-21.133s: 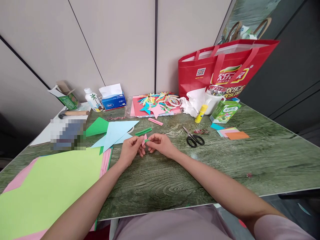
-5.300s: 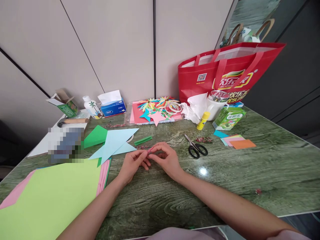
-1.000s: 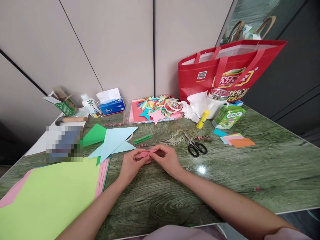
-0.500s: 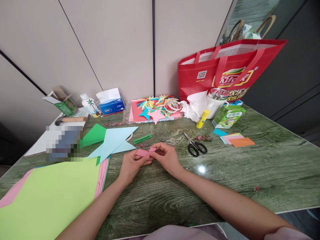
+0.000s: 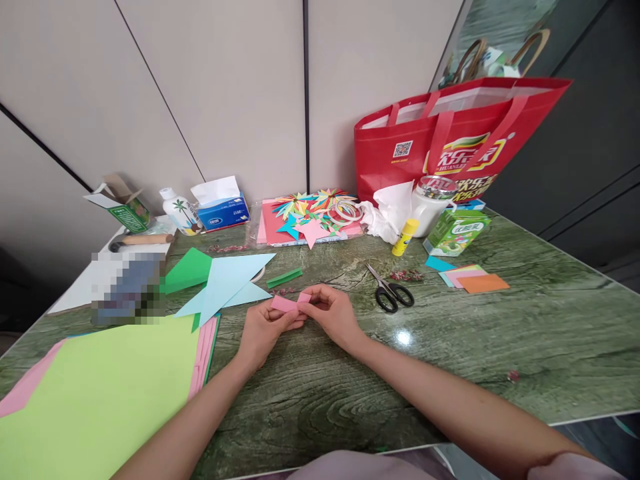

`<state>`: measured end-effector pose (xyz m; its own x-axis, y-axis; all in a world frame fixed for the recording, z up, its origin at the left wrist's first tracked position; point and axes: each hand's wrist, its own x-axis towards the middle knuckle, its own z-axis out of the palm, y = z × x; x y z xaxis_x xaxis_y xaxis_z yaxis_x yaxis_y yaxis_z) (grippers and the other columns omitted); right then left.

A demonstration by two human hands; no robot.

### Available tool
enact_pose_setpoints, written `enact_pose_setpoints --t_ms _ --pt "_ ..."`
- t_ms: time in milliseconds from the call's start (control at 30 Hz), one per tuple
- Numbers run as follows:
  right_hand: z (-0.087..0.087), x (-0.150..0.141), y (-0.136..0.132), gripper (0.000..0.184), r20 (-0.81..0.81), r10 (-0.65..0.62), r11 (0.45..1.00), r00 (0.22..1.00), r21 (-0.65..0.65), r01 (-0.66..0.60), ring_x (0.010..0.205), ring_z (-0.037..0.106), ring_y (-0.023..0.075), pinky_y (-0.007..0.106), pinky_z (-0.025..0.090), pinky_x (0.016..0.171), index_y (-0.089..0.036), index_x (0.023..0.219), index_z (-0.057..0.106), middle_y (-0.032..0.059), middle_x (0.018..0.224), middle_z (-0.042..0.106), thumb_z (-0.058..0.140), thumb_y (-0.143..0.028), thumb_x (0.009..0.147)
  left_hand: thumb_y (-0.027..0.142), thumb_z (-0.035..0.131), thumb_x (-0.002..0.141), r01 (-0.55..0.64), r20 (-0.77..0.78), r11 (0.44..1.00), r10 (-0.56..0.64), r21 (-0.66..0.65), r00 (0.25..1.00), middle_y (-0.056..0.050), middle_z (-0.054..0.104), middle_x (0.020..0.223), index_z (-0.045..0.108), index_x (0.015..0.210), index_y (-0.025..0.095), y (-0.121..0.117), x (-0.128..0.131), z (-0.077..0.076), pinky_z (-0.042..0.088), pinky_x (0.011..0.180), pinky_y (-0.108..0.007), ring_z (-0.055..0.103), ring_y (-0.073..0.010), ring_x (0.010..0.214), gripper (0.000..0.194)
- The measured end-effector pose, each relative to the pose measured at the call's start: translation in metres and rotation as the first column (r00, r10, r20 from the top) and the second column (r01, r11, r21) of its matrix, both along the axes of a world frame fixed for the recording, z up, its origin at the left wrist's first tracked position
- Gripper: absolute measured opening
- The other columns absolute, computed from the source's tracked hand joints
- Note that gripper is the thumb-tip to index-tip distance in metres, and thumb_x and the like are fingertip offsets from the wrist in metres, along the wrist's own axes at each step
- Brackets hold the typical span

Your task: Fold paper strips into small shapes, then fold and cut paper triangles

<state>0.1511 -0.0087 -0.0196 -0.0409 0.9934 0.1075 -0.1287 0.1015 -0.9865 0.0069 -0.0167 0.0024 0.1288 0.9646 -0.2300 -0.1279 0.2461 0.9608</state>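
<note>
Green wood-grain worktop (image 5: 480,347): at centre, one bent pink paper strip (image 5: 283,304), pinched by left hand (image 5: 264,330) and right hand (image 5: 336,320), seemingly to control its crease; black-handled scissors (image 5: 384,285) right, presumably for easy reach.

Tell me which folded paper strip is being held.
The bent pink paper strip: the left hand and right hand both grip it. The folded green paper strip lies beyond them, untouched, on the green wood-grained table.

At upper right, a red bag (image 5: 387,163) stands behind a white mug (image 5: 425,217) and a green carton (image 5: 457,235). At left, a white bottle (image 5: 181,212) stands beside a blue tissue box (image 5: 225,215); the wooden-handled tool (image 5: 150,239) is perhaps a hammer.
</note>
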Motion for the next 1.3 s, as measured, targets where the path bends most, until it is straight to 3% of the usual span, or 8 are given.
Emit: enact_pose_setpoints --t_ms 433,733,1033,1300 --pt "0.001 -0.002 0.000 0.022 -0.009 0.038 0.998 0.999 -0.054 -0.039 0.061 0.058 0.0127 0.026 0.048 0.060 -0.017 0.080 0.059 -0.0006 0.067 0.062 0.069 -0.022 0.062 0.021 0.075 0.059 0.000 -0.050 0.999 0.002 0.047 0.999 -0.006 0.072 0.065 0.067 0.070 0.010 -0.002 -0.002 0.003 0.055 0.062 -0.025 0.067 -0.0163 0.061 0.017" --pt "-0.005 -0.001 0.003 0.020 -0.031 0.164 0.985 0.986 -0.053 -0.166 0.064 0.058 0.0122 0.027 0.049 0.063 -0.018 0.084 0.059 -0.0004 0.073 0.061 0.065 -0.023 0.065 0.020 0.072 0.062 0.001 -0.055 0.997 0.003 0.076 0.998 -0.006 0.072 0.067 0.068 0.071 0.010 -0.001 -0.004 0.001 0.055 0.063 -0.027 0.067 -0.0172 0.062 0.014" --pt "0.000 0.003 0.006 0.026 -0.029 0.118 0.988 0.993 -0.098 -0.121 0.056 0.057 0.0112 0.025 0.047 0.059 -0.016 0.083 0.058 -0.0019 0.064 0.061 0.069 -0.022 0.060 0.025 0.074 0.062 0.032 -0.072 0.996 -0.026 0.081 0.997 -0.006 0.072 0.070 0.065 0.078 0.010 0.001 -0.003 0.004 0.055 0.065 -0.029 0.066 -0.0170 0.064 0.023" --pt "0.006 0.002 0.004 0.014 0.022 0.101 0.994 0.995 -0.046 -0.100 0.061 0.057 0.0117 0.025 0.047 0.060 -0.016 0.075 0.060 -0.0001 0.069 0.063 0.064 -0.021 0.063 0.028 0.069 0.067 0.099 -0.142 0.983 -0.078 0.152 0.987 -0.003 0.069 0.067 0.061 0.084 0.012 0.001 -0.001 0.001 0.055 0.059 -0.028 0.065 -0.0159 0.060 0.024"
